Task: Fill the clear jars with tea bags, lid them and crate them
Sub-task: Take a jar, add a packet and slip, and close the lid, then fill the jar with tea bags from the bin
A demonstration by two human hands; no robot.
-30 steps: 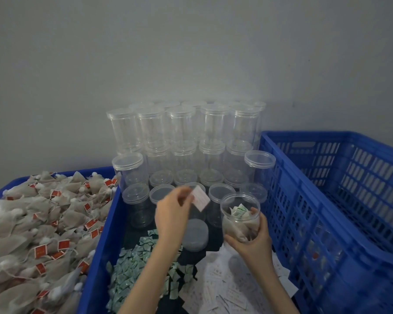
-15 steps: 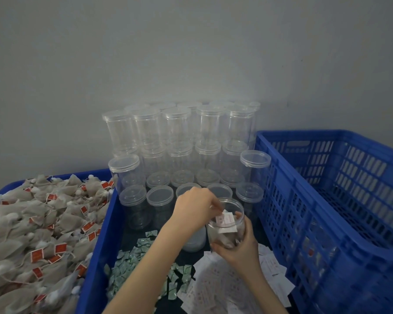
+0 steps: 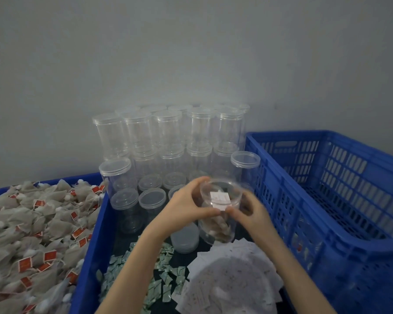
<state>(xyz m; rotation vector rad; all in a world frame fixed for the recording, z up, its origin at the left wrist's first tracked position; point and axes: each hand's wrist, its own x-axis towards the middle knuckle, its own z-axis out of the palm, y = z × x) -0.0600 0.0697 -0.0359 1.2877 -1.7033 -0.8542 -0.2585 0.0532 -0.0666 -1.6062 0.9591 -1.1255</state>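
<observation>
Left hand point(image 3: 186, 206) and right hand point(image 3: 251, 211) both wrapped round clear plastic jar point(image 3: 218, 214), part-filled with tea bags, white slip on top, held just above dark desk point(image 3: 191, 264). Looks like lidding step. Next: grab translucent round lid point(image 3: 185, 239) just beside, press on, then blue plastic crate point(image 3: 327, 200) on right.
</observation>
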